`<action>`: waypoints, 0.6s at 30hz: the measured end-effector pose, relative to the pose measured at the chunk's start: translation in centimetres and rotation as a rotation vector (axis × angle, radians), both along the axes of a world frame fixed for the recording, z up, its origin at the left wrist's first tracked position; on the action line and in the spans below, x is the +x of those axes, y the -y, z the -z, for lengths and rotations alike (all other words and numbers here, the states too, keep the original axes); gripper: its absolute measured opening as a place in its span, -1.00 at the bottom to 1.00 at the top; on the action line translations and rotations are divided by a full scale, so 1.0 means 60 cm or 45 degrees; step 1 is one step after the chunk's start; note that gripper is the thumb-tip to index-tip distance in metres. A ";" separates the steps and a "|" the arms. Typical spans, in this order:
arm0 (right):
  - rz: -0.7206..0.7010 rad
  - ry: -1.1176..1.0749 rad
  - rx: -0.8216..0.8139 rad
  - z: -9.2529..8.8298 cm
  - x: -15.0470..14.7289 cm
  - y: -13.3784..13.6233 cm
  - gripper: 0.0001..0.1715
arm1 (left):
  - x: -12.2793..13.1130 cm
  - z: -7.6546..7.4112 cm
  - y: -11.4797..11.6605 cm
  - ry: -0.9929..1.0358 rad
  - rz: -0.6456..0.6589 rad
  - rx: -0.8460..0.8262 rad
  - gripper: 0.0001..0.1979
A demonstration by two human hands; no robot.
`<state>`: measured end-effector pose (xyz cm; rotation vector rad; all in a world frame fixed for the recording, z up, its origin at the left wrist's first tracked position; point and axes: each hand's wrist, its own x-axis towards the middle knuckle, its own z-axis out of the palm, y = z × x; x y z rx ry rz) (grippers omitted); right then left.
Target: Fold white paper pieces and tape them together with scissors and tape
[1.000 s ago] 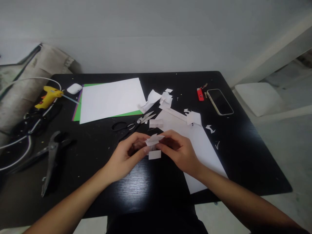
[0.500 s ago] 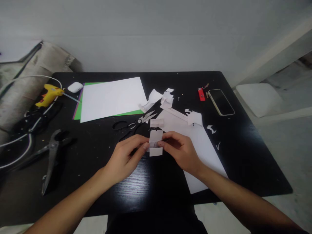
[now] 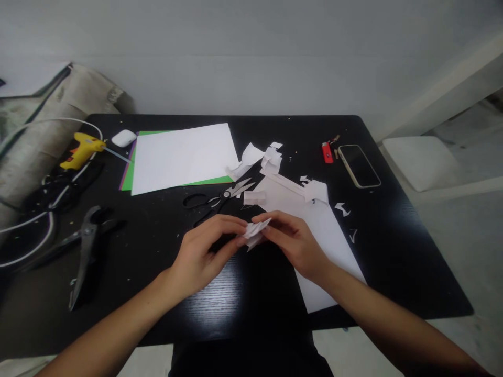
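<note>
Between my two hands is a small folded piece of white paper (image 3: pixel 256 231), tilted, with several layered edges showing. My left hand (image 3: pixel 208 251) pinches its left end between thumb and fingers. At the other end my right hand (image 3: pixel 295 244) grips it the same way; some fingertips are hidden behind the paper. Just beyond the hands lies another small folded paper piece (image 3: pixel 254 198). Black-handled scissors (image 3: pixel 226 194) rest to its left with the blades apart. Under my right forearm lies a large white sheet (image 3: pixel 326 262).
Crumpled paper scraps (image 3: pixel 271 159) lie behind the scissors. A white sheet (image 3: pixel 184 157) covers green paper (image 3: pixel 127 180) at the back left. Leftward are a yellow glue gun (image 3: pixel 83 151), a white case (image 3: pixel 123 138) and metal snips (image 3: pixel 87 241). A red lighter (image 3: pixel 327 152) and phone (image 3: pixel 359 165) sit at right.
The small paper was spread upright with its flaps apart; now it is folded together and tilted. Both hands have stayed on it, shifting slightly.
</note>
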<state>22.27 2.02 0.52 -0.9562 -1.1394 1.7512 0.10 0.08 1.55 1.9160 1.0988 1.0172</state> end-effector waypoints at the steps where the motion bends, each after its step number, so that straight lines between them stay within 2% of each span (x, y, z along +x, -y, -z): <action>1: -0.017 -0.032 -0.018 0.001 0.001 0.000 -0.80 | 0.000 0.001 0.000 0.011 0.014 -0.033 -0.86; 5: -0.025 -0.107 -0.064 0.006 0.002 0.001 -0.73 | 0.001 0.005 -0.001 -0.020 0.046 -0.082 -0.88; 9: -0.013 -0.109 -0.039 0.004 0.002 0.003 -0.71 | 0.003 0.010 -0.001 -0.037 0.023 0.134 -0.85; 13: -0.010 0.027 0.173 0.000 0.000 0.013 -0.79 | 0.003 0.016 0.000 -0.065 -0.062 0.327 -0.80; 16: 0.020 0.225 0.392 -0.001 -0.004 0.019 -0.74 | 0.005 0.019 0.002 -0.126 -0.126 0.403 -0.81; 18: 0.056 0.327 0.451 -0.001 -0.007 0.021 -0.75 | 0.007 0.020 0.003 -0.173 -0.139 0.445 -0.82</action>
